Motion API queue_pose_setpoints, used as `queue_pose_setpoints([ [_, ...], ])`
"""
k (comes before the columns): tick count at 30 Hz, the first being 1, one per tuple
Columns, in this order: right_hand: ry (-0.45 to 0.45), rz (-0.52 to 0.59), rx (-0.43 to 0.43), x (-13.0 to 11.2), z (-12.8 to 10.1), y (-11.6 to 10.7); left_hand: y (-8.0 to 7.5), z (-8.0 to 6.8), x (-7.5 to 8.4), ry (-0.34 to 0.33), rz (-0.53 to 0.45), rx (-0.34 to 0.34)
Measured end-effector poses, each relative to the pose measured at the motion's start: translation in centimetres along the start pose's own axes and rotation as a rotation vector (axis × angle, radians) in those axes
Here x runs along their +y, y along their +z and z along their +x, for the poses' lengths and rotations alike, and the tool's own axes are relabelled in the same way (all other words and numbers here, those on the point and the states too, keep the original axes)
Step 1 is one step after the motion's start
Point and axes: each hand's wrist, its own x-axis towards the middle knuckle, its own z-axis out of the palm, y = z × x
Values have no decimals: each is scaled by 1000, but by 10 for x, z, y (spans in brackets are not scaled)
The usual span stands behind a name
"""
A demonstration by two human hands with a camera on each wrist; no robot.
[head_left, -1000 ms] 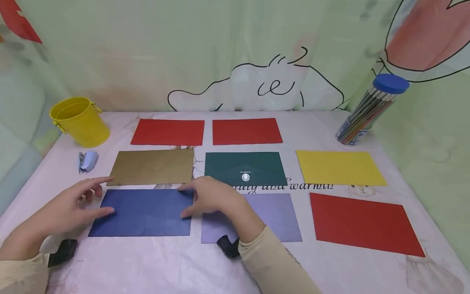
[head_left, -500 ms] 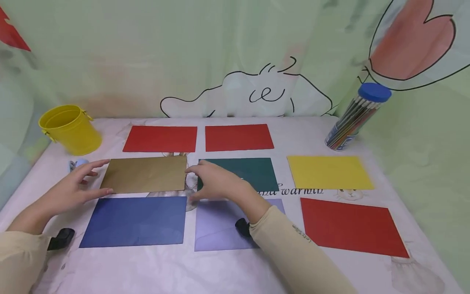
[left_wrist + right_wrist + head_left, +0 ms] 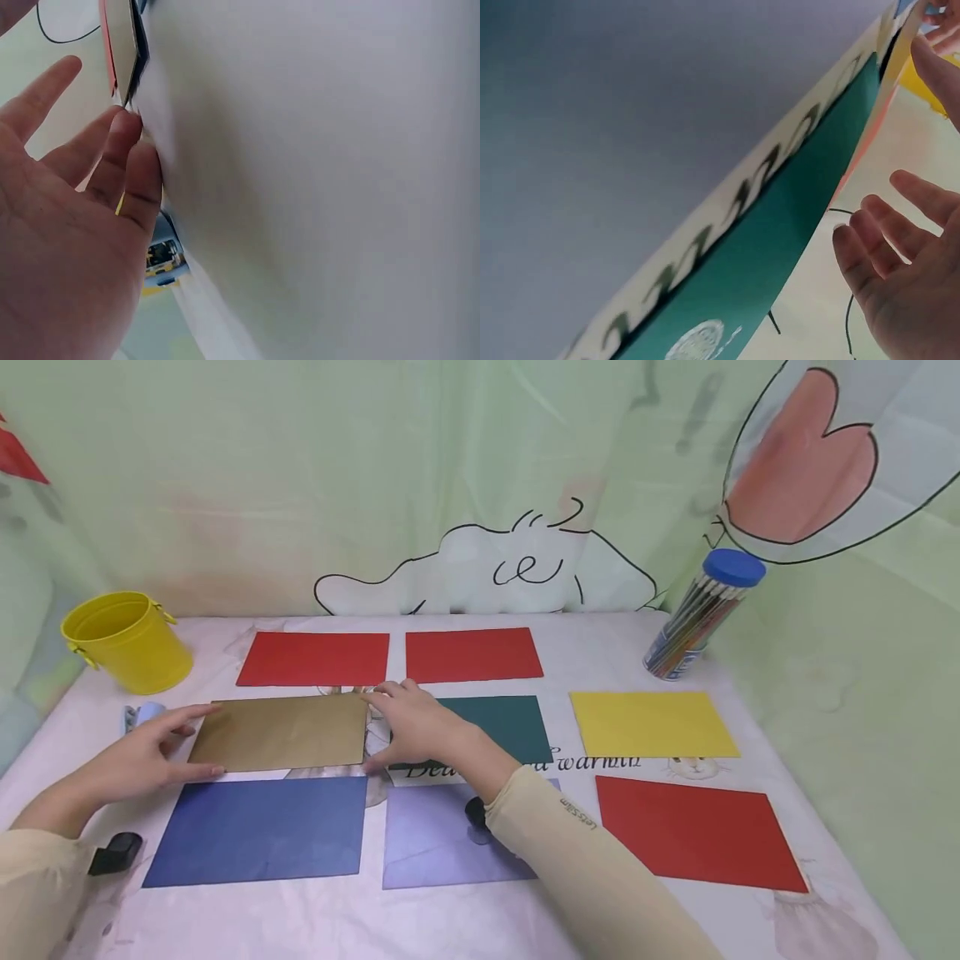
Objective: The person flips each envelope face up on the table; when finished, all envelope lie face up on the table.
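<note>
A gold envelope (image 3: 281, 731) lies flat in the middle row of a grid of coloured envelopes on the pink table (image 3: 300, 918). My left hand (image 3: 176, 742) rests at its left edge, with the forefinger at the far corner and the thumb at the near corner. At the right edge is my right hand (image 3: 390, 727), fingers relaxed and touching the far right corner, partly covering the dark green envelope (image 3: 513, 727). In the left wrist view the palm (image 3: 67, 225) shows straight fingers. The right wrist view shows the green envelope (image 3: 780, 262) beside spread fingers (image 3: 900, 270).
Around the gold one lie two red envelopes (image 3: 315, 658) (image 3: 472, 654), a blue one (image 3: 258, 828), a lavender one (image 3: 431, 839), a yellow one (image 3: 652, 724) and a red one (image 3: 697, 831). A yellow bucket (image 3: 126, 642) and a small light-blue object (image 3: 142, 714) sit left; a pencil tube (image 3: 701, 614) stands right.
Both hands have moved away from me, off the blue envelope's sides to the gold envelope's two short edges. The envelopes have not shifted.
</note>
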Motion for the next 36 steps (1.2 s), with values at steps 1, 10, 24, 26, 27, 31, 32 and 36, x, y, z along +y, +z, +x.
queue_pose_setpoints([
  [1, 0, -1, -2, -1, 1, 0, 0, 0, 0, 3, 2, -2],
  [10, -12, -28, -54, -4, 16, 5, -2, 6, -1, 12, 10, -37],
  [24, 0, 17, -110, 4, 24, 5, -5, 11, 2, 30, 0, -45],
  [26, -8, 30, -105, 2, 25, 5, -6, 9, 1, 45, 9, -34],
  [27, -13, 31, -103, 2, 26, 5, -6, 9, 0, 54, 12, -29],
  [31, -35, 30, -99, 1, 27, 5, -6, 7, 0, 89, 38, -12],
  [32, -43, 34, -98, 1, 27, 5, -7, 7, 0, 94, 51, -9],
  [36, -76, 57, -77, 3, 26, 5, -8, 5, 1, 83, 109, 0],
])
